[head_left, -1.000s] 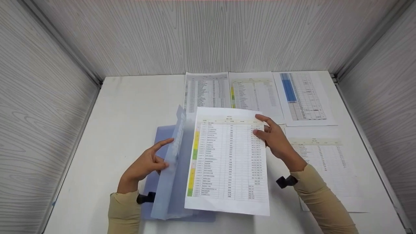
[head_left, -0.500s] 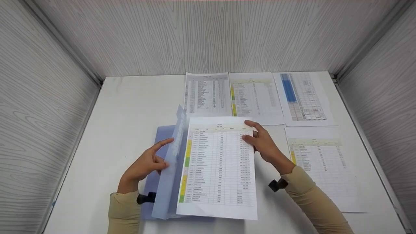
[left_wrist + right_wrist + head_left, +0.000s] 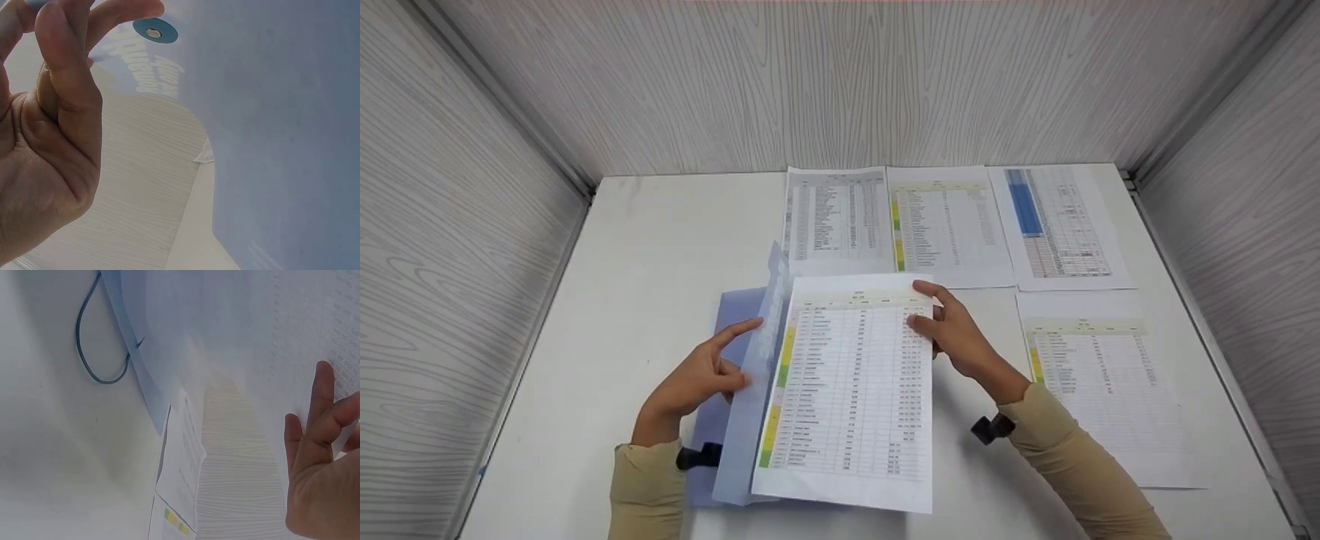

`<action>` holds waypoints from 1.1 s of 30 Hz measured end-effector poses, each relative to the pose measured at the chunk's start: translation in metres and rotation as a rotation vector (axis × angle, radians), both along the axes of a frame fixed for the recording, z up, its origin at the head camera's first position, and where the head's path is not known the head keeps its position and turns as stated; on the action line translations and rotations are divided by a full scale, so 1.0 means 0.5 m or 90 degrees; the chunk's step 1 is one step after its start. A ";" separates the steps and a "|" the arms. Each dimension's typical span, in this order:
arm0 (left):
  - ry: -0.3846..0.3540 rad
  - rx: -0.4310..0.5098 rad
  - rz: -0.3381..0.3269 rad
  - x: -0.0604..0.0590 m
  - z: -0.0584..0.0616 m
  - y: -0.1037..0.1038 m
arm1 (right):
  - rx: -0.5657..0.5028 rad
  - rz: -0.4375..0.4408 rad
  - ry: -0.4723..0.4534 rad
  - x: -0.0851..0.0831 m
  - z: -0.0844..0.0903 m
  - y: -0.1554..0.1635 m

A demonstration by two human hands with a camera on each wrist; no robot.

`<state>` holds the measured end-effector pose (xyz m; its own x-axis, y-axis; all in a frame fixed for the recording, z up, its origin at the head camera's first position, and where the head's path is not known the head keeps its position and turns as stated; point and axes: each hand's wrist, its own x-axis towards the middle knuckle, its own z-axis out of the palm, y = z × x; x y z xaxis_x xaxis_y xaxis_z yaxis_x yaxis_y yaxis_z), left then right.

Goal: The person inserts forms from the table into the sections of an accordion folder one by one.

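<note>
A translucent blue plastic folder stands partly opened, its front cover lifted upright. My left hand holds that cover from the left, index finger stretched along it. In the left wrist view a teal round button shows beside a fingertip. My right hand pinches a printed table sheet near its upper right corner, thumb in front and fingers behind. The sheet's left edge lies right along the folder's cover, over the folder's inside. An elastic cord loops from the folder in the right wrist view.
Three printed sheets lie along the back: a grey-headed one, one with yellow-green marks and one with a blue column. Another sheet lies at the right, partly behind the right sleeve. Wood-patterned panels enclose the table.
My right hand has brought the printed sheet left and slightly down, up against the folder's lifted cover. The left hand and folder have hardly moved.
</note>
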<state>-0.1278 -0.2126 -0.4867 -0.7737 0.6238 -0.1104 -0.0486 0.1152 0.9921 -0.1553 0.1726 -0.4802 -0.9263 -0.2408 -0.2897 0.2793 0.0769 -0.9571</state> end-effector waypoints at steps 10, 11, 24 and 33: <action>-0.027 0.026 -0.015 -0.004 -0.007 -0.002 | 0.004 0.002 0.000 -0.002 0.003 -0.029; -0.027 0.026 -0.015 -0.004 -0.007 -0.002 | 0.005 0.001 -0.001 -0.003 0.004 -0.032; -0.013 0.011 -0.013 -0.005 -0.004 -0.002 | 0.018 -0.017 0.018 -0.020 0.008 -0.043; -0.013 0.004 -0.010 -0.001 0.001 0.004 | 0.024 -0.004 0.028 -0.027 0.003 -0.057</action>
<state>-0.1285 -0.2106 -0.4864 -0.7616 0.6365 -0.1221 -0.0675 0.1094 0.9917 -0.1690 0.1440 -0.4789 -0.9396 -0.2251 -0.2577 0.2377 0.1122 -0.9648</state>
